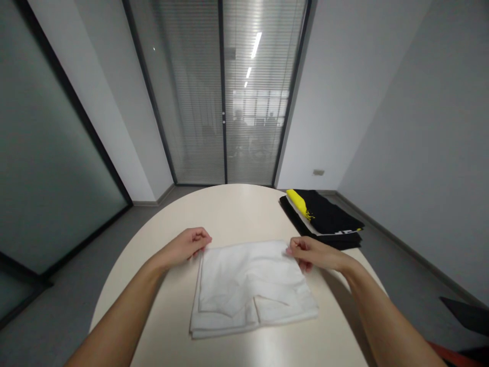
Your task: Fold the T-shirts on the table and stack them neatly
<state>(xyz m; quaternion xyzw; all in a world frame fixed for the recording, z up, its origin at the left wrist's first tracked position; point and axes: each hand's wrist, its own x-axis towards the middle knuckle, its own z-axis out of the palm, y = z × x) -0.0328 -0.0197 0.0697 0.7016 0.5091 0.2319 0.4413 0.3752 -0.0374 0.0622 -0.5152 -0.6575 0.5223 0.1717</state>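
A white garment lies folded flat on the round cream table, close to the near edge. My left hand pinches its far left corner with curled fingers. My right hand pinches the far right corner in the same way. Both forearms reach in from the bottom of the view, one on each side of the garment.
A stack of folded black clothes with a yellow patch sits at the table's far right edge. Beyond the table stand glass doors with blinds. Grey walls close in on both sides. A dark object shows at the lower right.
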